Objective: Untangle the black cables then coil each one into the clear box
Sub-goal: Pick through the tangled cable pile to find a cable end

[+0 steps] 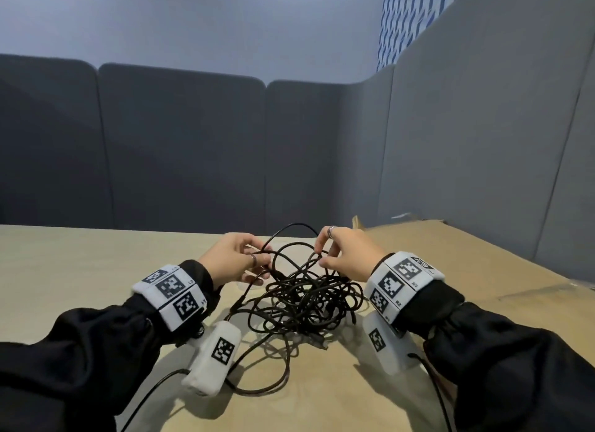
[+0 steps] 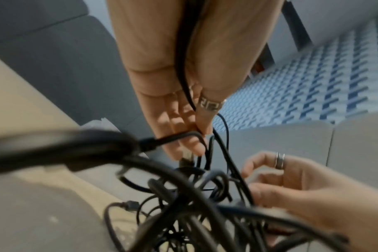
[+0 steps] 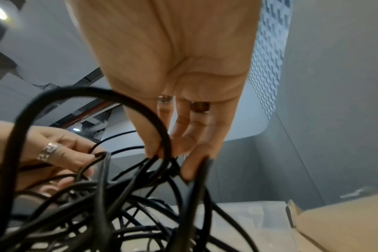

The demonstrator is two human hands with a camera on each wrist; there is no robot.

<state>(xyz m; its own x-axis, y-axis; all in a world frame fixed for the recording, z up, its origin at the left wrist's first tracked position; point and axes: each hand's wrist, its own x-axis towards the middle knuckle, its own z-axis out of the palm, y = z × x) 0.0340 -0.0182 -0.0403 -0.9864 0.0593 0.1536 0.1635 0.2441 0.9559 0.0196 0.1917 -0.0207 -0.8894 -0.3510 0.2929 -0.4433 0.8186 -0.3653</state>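
Either side of the tangle (image 1: pixel 306 299), left hand (image 1: pixel 231 258) and right hand (image 1: pixel 344 254) each pinch limp, light strands; grip near a plug

black cables (image 1: pixel 302 296) | tan table (image 1: pixel 64 264) | grey panels (image 1: pixel 180 148) | black sleeves (image 1: pixel 80 361)

The head camera is looking forward and down over the table (image 1: pixel 96 270); both wrist cameras are looking up along the palms, very near, seemingly sharing the tangled black cables (image 1: pixel 306 296)
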